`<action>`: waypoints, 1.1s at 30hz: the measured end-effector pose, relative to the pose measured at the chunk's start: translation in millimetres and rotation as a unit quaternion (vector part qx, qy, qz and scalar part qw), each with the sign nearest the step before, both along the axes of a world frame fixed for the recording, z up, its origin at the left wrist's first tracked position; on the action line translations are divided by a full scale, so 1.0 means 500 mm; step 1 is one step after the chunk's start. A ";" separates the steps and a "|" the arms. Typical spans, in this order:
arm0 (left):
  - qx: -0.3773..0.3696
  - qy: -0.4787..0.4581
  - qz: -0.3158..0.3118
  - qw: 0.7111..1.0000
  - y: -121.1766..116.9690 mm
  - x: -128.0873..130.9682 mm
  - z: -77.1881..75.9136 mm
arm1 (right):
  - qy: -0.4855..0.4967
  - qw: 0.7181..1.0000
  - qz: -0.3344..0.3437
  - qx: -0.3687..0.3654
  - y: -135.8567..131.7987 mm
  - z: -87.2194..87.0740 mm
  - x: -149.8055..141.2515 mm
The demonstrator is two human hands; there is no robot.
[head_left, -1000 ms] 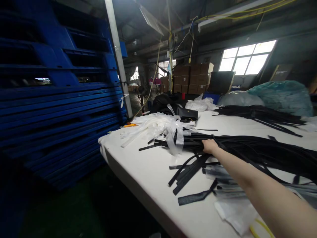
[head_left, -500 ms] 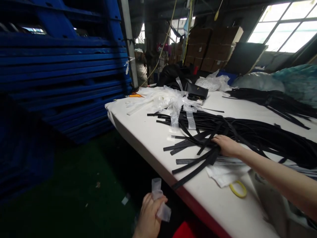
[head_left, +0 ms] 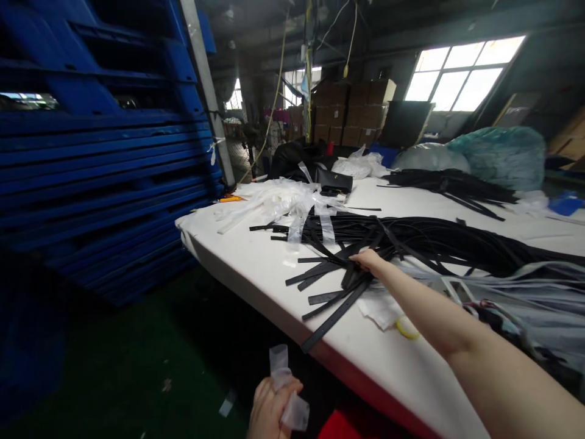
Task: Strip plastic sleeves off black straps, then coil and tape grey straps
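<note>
Two hands are showing, and both are yours. Nearest to you, your left hand [head_left: 269,410] is closing around a crumpled piece of clear plastic wrap [head_left: 286,393], holding it low, off the near edge of the white table [head_left: 256,274]. Further out, your right hand [head_left: 369,261] is reaching across the table and resting on the near end of the black straps [head_left: 434,241]; the fingers are curling down onto them, but you cannot tell from here if they are really gripping a strap or only pressing on it. Several loose strap ends are fanning out toward the table edge. Just beside your forearm a yellow ring [head_left: 406,329] is lying on a white sheet.

Judging by the scene, only little is finished: one wrap is off and in your hand, while clear plastic bands [head_left: 297,213] are looping around the bundle further along. Behind them, a heap of clear plastic [head_left: 269,198] is lying near the far corner, and another black pile [head_left: 450,183] is waiting beyond.
</note>
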State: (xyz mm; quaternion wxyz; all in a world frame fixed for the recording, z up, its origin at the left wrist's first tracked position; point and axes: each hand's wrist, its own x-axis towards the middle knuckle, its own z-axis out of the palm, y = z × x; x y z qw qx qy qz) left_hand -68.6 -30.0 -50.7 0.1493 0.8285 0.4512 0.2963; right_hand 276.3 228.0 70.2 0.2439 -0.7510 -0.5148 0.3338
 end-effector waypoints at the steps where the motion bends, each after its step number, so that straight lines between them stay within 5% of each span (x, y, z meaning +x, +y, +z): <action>1: 0.008 0.000 0.003 1.000 0.000 -0.004 -0.003 | 0.037 0.999 -0.002 0.021 -0.005 0.002 -0.023; 4: 0.019 0.007 0.001 1.000 0.000 -0.009 0.006 | 0.139 0.987 0.032 0.076 -0.040 0.016 -0.108; 8: -0.017 0.013 0.027 0.999 -0.012 0.014 0.067 | 0.259 0.950 0.148 0.093 -0.143 0.028 -0.211; 10: -0.059 0.010 0.024 0.998 -0.019 0.031 0.105 | 0.333 0.917 0.190 0.112 -0.200 0.029 -0.230; 13: -0.114 0.021 -0.010 0.993 -0.022 0.047 0.140 | 0.407 0.884 0.166 0.163 -0.255 0.018 -0.219; 21: -0.157 0.047 -0.080 0.983 -0.032 0.067 0.157 | 0.338 0.909 0.164 0.183 -0.301 0.006 -0.170; 25: -0.157 0.039 -0.102 0.982 -0.021 0.074 0.168 | 0.256 0.925 0.231 0.159 -0.305 0.003 -0.160; 33: -0.173 -0.012 -0.139 0.975 -0.002 0.088 0.203 | 0.250 0.905 0.338 0.064 -0.308 -0.015 -0.159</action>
